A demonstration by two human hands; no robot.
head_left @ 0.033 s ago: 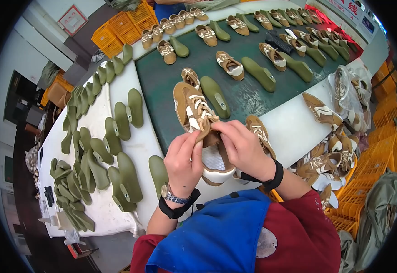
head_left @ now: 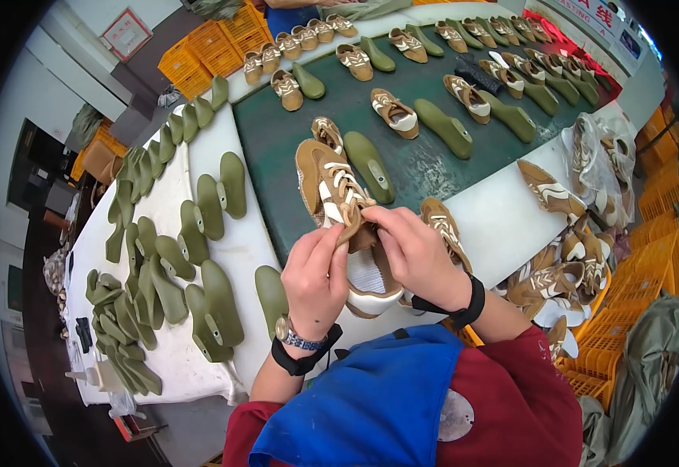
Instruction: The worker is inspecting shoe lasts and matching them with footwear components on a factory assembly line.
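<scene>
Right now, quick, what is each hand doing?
Left hand: closed, pinching the tan suede shoe upper with white laces.
Right hand: closed, gripping the same upper.

Shoe lasts lie left of the held shoe.

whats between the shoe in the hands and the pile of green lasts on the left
In the head view, one green last lies alone on the white table between the tan shoe and the pile of green lasts.
</scene>
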